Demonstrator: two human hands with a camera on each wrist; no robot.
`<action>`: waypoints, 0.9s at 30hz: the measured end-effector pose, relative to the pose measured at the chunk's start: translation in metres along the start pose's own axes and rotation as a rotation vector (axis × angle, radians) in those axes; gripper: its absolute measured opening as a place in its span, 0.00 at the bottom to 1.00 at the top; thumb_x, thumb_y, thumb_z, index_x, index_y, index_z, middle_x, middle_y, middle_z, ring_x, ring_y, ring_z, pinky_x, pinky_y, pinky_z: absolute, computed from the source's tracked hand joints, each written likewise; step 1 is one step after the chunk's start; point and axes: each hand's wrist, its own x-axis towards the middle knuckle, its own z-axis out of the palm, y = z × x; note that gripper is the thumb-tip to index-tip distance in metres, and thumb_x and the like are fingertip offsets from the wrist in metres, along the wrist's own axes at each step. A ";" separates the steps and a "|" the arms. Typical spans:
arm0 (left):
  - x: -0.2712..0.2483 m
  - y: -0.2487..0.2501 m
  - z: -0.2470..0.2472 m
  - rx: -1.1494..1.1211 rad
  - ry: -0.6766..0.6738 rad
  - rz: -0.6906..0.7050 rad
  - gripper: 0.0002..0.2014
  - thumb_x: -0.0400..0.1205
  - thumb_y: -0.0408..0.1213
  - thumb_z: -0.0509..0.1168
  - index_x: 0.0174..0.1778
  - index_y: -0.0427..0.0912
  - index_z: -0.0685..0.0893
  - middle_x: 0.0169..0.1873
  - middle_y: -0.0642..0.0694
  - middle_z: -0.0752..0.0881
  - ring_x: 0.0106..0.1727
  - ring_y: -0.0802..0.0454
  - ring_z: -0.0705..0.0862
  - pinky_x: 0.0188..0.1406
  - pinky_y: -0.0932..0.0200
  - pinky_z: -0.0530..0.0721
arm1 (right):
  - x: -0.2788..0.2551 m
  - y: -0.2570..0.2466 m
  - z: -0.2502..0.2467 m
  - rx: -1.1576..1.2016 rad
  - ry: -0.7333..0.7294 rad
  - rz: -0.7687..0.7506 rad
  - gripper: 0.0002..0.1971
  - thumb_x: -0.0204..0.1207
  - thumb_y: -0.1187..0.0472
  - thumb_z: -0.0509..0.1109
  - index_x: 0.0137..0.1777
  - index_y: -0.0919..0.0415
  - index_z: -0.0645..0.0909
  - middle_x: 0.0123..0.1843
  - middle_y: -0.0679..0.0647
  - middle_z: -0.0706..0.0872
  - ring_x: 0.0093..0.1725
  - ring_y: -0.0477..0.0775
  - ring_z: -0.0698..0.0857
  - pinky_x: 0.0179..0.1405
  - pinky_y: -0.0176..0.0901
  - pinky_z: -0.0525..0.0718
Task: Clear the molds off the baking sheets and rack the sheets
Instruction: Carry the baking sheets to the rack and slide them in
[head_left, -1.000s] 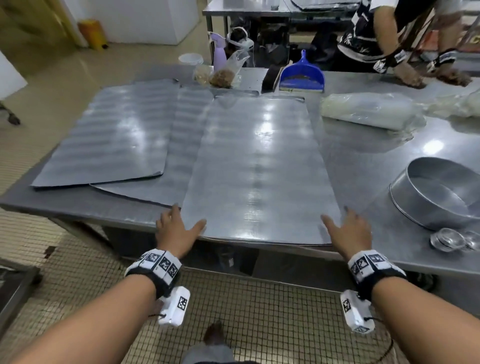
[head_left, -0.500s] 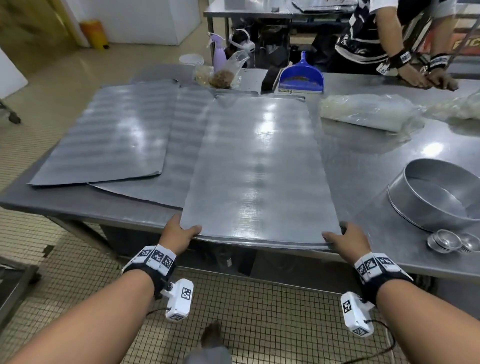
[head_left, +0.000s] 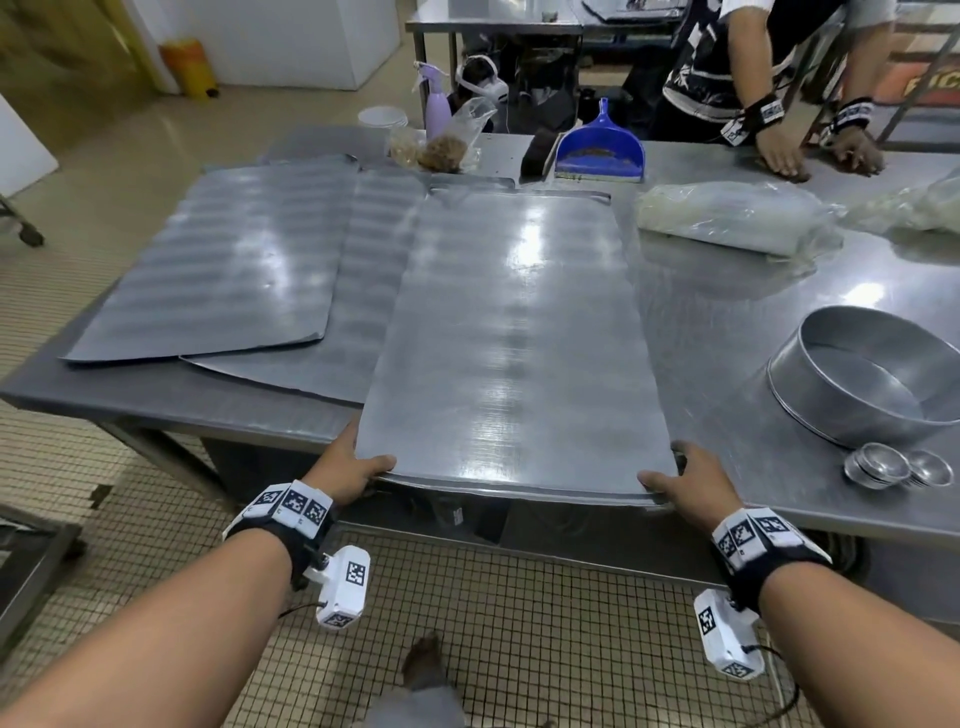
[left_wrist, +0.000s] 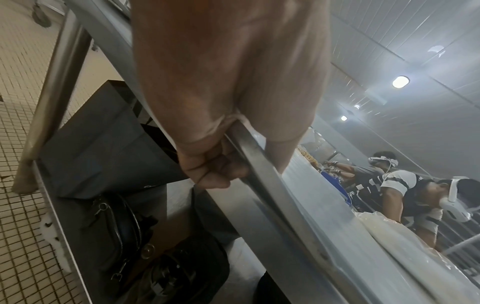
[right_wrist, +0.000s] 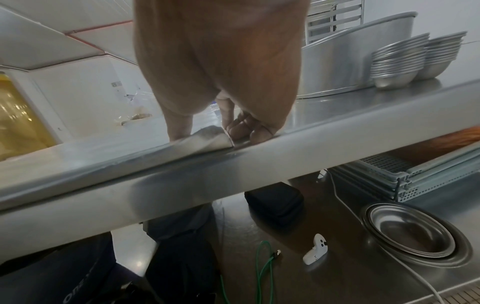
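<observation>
Baking sheet (head_left: 511, 332) at table (head_left: 727, 332) near edge, 6 o'clock. Left hand (head_left: 345, 470), right hand (head_left: 688, 480) pinch its near corners, thumbs on top. Risk: thin sheet flexes, slips, scrapes the sheets at 10 o'clock.

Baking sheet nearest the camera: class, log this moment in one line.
baking sheet | near corners gripped | left hand | right hand | molds aside

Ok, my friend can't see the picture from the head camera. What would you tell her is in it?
Two hands, the left hand and right hand, grip the near corners of a big flat baking sheet at the edge of a steel table. Two more sheets lie overlapping to its left. To its right sit a round pan and small stacked molds.
</observation>
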 end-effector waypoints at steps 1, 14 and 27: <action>-0.003 -0.001 0.000 -0.005 -0.015 -0.009 0.33 0.79 0.32 0.75 0.77 0.54 0.71 0.66 0.47 0.84 0.66 0.42 0.84 0.64 0.39 0.85 | -0.001 0.002 0.000 -0.002 0.000 0.007 0.38 0.71 0.53 0.82 0.78 0.62 0.71 0.73 0.63 0.77 0.66 0.63 0.82 0.63 0.53 0.80; -0.035 -0.013 -0.002 -0.009 -0.085 0.006 0.41 0.71 0.32 0.80 0.78 0.55 0.71 0.65 0.46 0.86 0.64 0.40 0.86 0.61 0.42 0.88 | -0.018 0.016 -0.008 -0.032 -0.078 0.044 0.44 0.67 0.55 0.85 0.81 0.61 0.67 0.75 0.64 0.74 0.69 0.64 0.79 0.70 0.57 0.77; 0.007 -0.001 0.005 0.078 0.051 0.101 0.29 0.81 0.44 0.73 0.78 0.48 0.73 0.68 0.45 0.84 0.69 0.42 0.82 0.71 0.41 0.80 | -0.012 0.003 0.008 0.027 0.004 0.210 0.45 0.71 0.49 0.81 0.82 0.61 0.63 0.81 0.64 0.66 0.76 0.68 0.73 0.76 0.60 0.71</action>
